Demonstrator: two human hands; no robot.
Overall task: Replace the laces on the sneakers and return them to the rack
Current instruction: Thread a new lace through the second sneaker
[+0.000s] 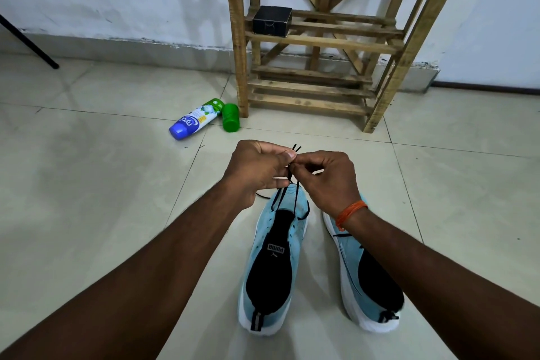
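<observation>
Two light blue sneakers with black tongues stand on the tiled floor, heels toward me: the left sneaker (273, 269) and the right sneaker (366, 280), partly under my right forearm. A black lace (295, 202) runs up from the toe end of the left sneaker, its two tips sticking up above my fingers. My left hand (258, 168) and my right hand (331, 180) meet above the left sneaker's toe, both pinching the lace ends together. The wooden rack (321, 38) stands behind, against the wall.
A black box (271, 21) sits on the rack's upper shelf. A blue and white bottle (194, 120) lies on the floor left of the rack, with a green cap (230, 117) beside it. A black pole leg (29, 44) slants down at the far left.
</observation>
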